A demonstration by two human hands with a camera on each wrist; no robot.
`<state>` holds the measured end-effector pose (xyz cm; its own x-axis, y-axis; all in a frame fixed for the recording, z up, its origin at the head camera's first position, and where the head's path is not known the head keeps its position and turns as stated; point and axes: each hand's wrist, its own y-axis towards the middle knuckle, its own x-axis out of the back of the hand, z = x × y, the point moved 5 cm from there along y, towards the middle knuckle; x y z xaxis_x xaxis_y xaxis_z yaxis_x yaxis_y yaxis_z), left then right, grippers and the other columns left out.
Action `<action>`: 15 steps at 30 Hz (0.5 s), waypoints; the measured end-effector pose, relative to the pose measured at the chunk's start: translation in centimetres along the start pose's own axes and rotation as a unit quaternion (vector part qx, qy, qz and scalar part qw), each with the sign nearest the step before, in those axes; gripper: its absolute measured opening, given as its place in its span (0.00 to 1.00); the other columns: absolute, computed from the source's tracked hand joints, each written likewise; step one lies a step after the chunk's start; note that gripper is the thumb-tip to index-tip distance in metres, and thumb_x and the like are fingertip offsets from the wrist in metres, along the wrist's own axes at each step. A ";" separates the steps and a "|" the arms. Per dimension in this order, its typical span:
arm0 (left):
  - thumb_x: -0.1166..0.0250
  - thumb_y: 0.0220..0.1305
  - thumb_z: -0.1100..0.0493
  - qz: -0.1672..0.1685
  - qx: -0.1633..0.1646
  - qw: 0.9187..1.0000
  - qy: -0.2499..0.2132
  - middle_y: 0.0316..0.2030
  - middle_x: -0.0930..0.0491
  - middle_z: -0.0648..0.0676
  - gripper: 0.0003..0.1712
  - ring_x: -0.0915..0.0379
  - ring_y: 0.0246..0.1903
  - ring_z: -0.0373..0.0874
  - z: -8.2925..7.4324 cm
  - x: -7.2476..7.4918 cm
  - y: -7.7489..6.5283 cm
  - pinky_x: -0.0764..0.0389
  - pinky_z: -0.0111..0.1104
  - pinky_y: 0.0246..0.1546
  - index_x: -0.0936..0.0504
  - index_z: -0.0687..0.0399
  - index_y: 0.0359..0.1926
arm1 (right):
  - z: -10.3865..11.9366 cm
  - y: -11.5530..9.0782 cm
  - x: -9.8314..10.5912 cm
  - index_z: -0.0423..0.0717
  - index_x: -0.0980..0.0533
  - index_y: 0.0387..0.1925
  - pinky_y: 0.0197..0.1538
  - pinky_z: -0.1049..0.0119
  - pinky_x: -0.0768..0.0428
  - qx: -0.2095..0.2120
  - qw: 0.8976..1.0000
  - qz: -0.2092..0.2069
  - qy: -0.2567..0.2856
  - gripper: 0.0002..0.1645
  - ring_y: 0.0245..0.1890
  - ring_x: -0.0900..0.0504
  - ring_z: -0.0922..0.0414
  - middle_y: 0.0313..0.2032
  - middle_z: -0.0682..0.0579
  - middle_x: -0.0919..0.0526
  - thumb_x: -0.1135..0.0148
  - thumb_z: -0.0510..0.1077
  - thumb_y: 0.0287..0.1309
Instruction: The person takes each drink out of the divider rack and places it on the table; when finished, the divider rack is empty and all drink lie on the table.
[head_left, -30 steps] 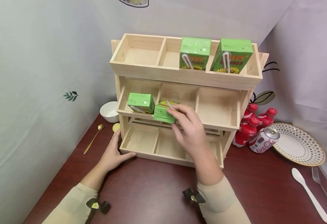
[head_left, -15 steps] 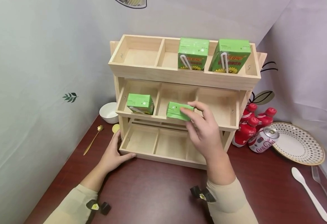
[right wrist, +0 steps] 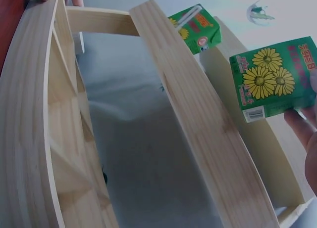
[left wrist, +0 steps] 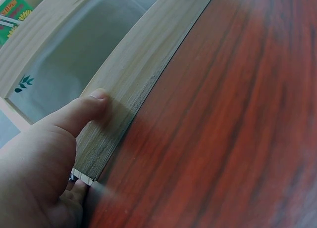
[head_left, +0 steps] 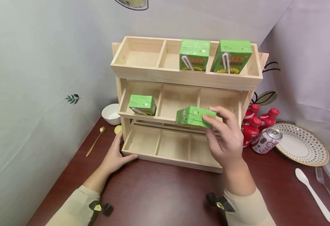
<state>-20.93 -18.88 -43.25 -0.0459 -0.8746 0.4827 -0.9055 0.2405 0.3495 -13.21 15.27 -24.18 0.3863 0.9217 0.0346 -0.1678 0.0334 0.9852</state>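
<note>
While L grip (head_left: 115,158) clasps shelf (head_left: 167,160) corner, R grip (head_left: 227,138) pinches green ctn (head_left: 191,116) by right end, rest jutting left.

A: Left hand (head_left: 115,157)?
B: Low — fingers (head_left: 117,142) directed away from the body, thumb (left wrist: 81,112) extended and spread sideways to the right. Forearm (head_left: 95,177) slants in from lower left.
A: Right hand (head_left: 227,139)?
B: Higher, in a pinch — fingers (head_left: 221,125) bent, thumb (head_left: 213,142) below them. Forearm (head_left: 239,179) angles up and leftward from lower right.
A: Coverage?
B: Pale sleeves (head_left: 247,205) on both arms; hands bare.
</note>
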 end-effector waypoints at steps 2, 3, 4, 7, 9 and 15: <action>0.18 0.41 0.61 0.000 0.000 1.000 0.002 0.64 0.39 0.64 0.64 0.36 0.60 0.60 0.0 0.0 0.0 0.33 0.39 0.56 0.49 0.57 0.74 | -0.2 -0.2 0.5 0.29 0.18 0.37 0.49 0.59 0.25 -0.003 1.000 -0.001 0.003 0.13 0.40 0.22 0.39 0.43 0.29 0.21 0.36 0.39 0.60; 0.18 0.41 0.61 0.000 0.001 1.000 0.002 0.65 0.39 0.64 0.64 0.36 0.60 0.60 0.1 -0.1 0.0 0.33 0.38 0.56 0.50 0.57 0.74 | -0.2 -0.2 0.7 0.29 0.18 0.37 0.49 0.60 0.24 -0.004 1.000 -0.002 0.004 0.13 0.40 0.22 0.39 0.43 0.28 0.21 0.35 0.40 0.60; 0.18 0.40 0.61 0.000 0.002 1.000 0.002 0.65 0.39 0.64 0.65 0.36 0.61 0.60 0.1 -0.1 0.1 0.33 0.38 0.56 0.50 0.56 0.74 | -0.3 -0.3 1.0 0.29 0.18 0.37 0.48 0.60 0.24 -0.008 1.000 -0.005 0.006 0.14 0.40 0.21 0.40 0.43 0.28 0.21 0.35 0.40 0.59; 0.18 0.41 0.61 0.003 0.004 1.000 0.003 0.65 0.39 0.64 0.65 0.36 0.61 0.59 0.1 -0.1 0.1 0.34 0.39 0.57 0.50 0.56 0.74 | -0.4 -0.6 1.9 0.28 0.18 0.36 0.48 0.62 0.23 -0.020 1.000 -0.013 0.018 0.14 0.41 0.21 0.40 0.43 0.27 0.21 0.33 0.40 0.58; 0.18 0.41 0.61 0.004 0.003 1.000 0.003 0.65 0.39 0.64 0.65 0.36 0.61 0.59 0.1 -0.2 0.0 0.34 0.40 0.57 0.50 0.57 0.74 | -0.5 -0.8 2.5 0.27 0.18 0.35 0.48 0.64 0.23 -0.030 0.999 -0.016 0.024 0.14 0.41 0.21 0.41 0.42 0.26 0.22 0.32 0.39 0.57; 0.18 0.40 0.61 0.000 0.001 1.000 0.006 0.65 0.38 0.63 0.64 0.35 0.60 0.58 0.1 -0.1 0.0 0.33 0.39 0.56 0.49 0.57 0.74 | -0.8 -1.6 4.7 0.23 0.20 0.35 0.46 0.69 0.22 -0.065 0.996 -0.032 0.046 0.12 0.44 0.21 0.41 0.43 0.25 0.23 0.32 0.32 0.54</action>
<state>-21.01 -18.78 -43.37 -0.0410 -0.8698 0.4916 -0.9065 0.2393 0.3478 -11.84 19.89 -25.68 0.3154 0.9477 -0.0493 -0.2633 0.1373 0.9549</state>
